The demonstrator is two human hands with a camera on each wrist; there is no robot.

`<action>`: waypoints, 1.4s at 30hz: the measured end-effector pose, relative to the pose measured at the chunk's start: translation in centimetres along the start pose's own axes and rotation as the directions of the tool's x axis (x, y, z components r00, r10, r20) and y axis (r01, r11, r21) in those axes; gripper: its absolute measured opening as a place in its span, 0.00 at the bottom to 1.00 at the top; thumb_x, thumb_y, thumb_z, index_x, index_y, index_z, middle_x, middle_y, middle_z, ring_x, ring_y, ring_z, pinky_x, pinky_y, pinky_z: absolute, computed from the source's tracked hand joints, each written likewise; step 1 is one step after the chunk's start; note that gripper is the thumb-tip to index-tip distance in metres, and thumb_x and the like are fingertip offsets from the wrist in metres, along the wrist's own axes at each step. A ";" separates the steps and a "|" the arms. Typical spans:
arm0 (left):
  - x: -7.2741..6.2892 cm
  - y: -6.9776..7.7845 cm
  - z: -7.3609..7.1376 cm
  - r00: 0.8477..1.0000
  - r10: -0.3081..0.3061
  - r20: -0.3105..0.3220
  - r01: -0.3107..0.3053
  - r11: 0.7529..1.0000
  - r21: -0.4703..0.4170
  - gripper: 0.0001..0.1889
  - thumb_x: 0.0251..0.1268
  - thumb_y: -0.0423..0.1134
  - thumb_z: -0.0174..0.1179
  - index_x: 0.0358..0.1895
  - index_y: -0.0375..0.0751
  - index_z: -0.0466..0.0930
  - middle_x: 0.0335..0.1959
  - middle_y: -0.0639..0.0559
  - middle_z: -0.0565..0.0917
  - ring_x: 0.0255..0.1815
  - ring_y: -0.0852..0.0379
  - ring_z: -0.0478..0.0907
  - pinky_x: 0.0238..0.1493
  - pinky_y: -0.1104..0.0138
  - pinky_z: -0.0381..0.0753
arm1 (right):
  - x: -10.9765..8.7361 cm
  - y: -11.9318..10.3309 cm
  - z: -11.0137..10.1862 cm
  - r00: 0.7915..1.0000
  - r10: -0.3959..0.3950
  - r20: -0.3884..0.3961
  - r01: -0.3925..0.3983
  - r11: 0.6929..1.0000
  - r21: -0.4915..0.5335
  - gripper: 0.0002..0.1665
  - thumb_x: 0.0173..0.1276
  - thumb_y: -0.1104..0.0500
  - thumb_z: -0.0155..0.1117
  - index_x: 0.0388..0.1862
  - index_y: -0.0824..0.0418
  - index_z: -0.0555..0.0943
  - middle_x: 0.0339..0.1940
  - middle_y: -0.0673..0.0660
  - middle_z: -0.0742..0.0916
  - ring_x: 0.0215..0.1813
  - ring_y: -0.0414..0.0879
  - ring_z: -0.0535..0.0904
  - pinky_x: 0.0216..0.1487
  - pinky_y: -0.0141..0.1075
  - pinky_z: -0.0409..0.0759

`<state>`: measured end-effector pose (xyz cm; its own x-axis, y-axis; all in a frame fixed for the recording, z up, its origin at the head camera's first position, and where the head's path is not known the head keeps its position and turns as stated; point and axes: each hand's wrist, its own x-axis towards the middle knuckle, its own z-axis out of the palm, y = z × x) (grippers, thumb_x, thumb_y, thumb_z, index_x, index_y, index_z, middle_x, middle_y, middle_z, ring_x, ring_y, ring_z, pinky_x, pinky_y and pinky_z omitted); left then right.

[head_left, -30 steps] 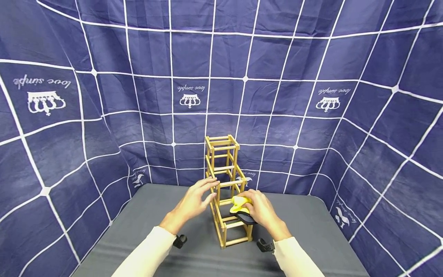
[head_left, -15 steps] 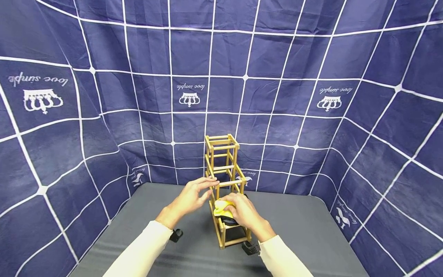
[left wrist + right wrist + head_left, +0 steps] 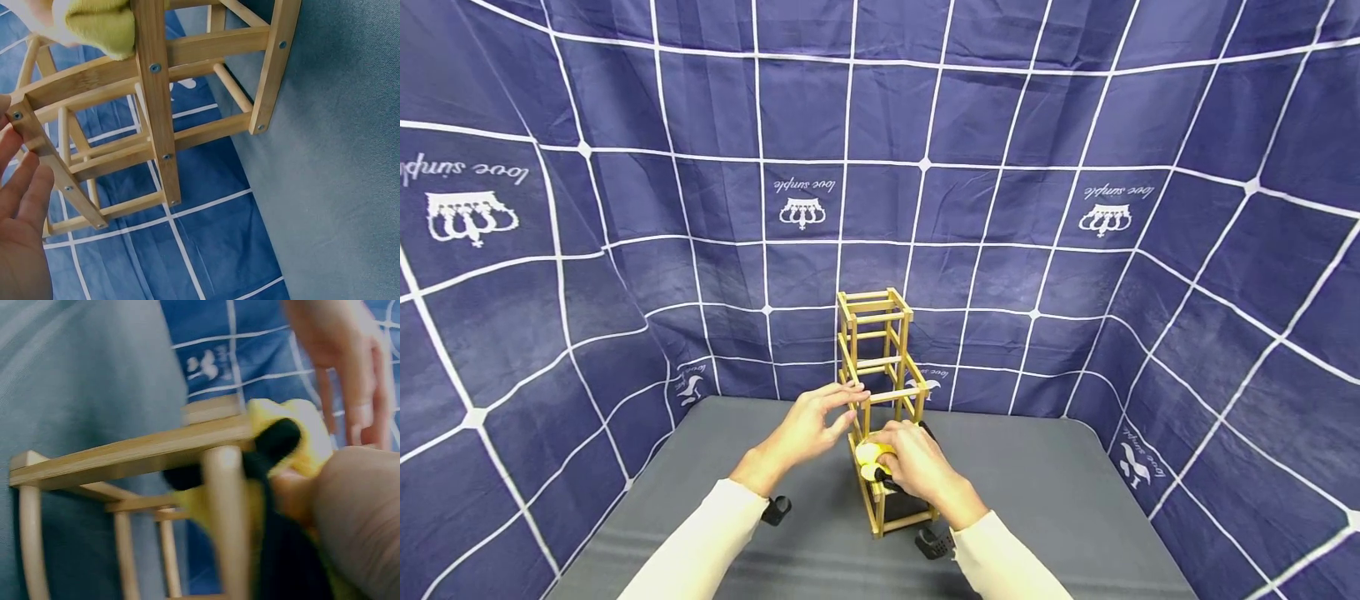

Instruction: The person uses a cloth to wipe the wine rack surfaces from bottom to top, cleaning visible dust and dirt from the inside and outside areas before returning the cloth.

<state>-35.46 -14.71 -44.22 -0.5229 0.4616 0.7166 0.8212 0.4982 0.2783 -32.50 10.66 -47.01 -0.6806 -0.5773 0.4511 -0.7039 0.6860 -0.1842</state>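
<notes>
A stepped rack of light wooden bars (image 3: pixel 876 364) stands on the grey surface, tall at the back and low toward me. My right hand (image 3: pixel 917 465) grips a fuzzy yellow and black cloth (image 3: pixel 869 454) at the rack's low front section. The right wrist view shows the cloth's black part (image 3: pixel 284 550) hanging beside a front post, partly blurred. My left hand (image 3: pixel 811 423) has its fingers extended, with fingertips on the near left corner of the middle tier. Close up, its fingers (image 3: pixel 25 187) lie along a wooden post, and the thumb is mostly cut off.
A grey cloth-covered surface (image 3: pixel 1037 492) lies under the rack. Dark blue curtains (image 3: pixel 985 200) with a white grid enclose it at the back and both sides. Black wrist straps (image 3: pixel 777 510) sit at both wrists.
My right hand has moved left with the cloth, from the rack's right side across its low section. The left hand stays near the same corner. The view has shifted slightly.
</notes>
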 end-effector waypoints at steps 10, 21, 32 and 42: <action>0.1 0.6 -0.4 0.997 -0.073 0.019 0.073 0.997 -0.038 0.17 0.82 0.27 0.69 0.67 0.40 0.94 0.70 0.44 0.94 0.75 0.39 0.90 0.80 0.40 0.87 | -0.6 0.6 0.5 0.948 0.194 -0.253 -0.134 0.963 0.234 0.23 0.65 0.74 0.85 0.55 0.55 0.96 0.50 0.53 0.98 0.53 0.51 0.96 0.56 0.49 0.95; -0.6 0.8 0.0 0.988 -0.151 0.012 0.152 0.986 -0.061 0.17 0.81 0.29 0.72 0.67 0.42 0.95 0.70 0.47 0.94 0.76 0.43 0.90 0.82 0.42 0.85 | 1.2 -0.6 1.9 0.803 0.429 -0.413 -0.279 0.884 0.377 0.21 0.69 0.64 0.88 0.59 0.54 0.96 0.52 0.57 1.00 0.47 0.54 0.96 0.46 0.49 0.91; -0.3 1.2 0.2 0.989 -0.149 0.008 0.149 0.986 -0.068 0.17 0.83 0.29 0.71 0.68 0.42 0.94 0.70 0.47 0.94 0.75 0.44 0.91 0.79 0.42 0.88 | 1.7 -0.7 2.5 0.873 0.412 -0.263 -0.341 0.899 0.276 0.17 0.69 0.64 0.87 0.56 0.57 0.97 0.47 0.57 0.99 0.45 0.53 0.95 0.45 0.47 0.91; -0.3 1.1 0.1 0.988 -0.155 0.004 0.155 0.985 -0.077 0.18 0.82 0.29 0.70 0.68 0.44 0.94 0.69 0.45 0.94 0.75 0.45 0.91 0.80 0.43 0.87 | 1.0 -0.3 1.6 0.814 0.424 -0.398 -0.313 0.896 0.314 0.19 0.69 0.62 0.87 0.58 0.55 0.97 0.51 0.59 1.00 0.51 0.59 0.98 0.50 0.55 0.94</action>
<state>-34.43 -14.27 -44.21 -0.6449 0.3821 0.6619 0.7454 0.5056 0.4344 -33.30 9.14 -47.93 -0.7711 -0.0027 0.6368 -0.4819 0.6562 -0.5807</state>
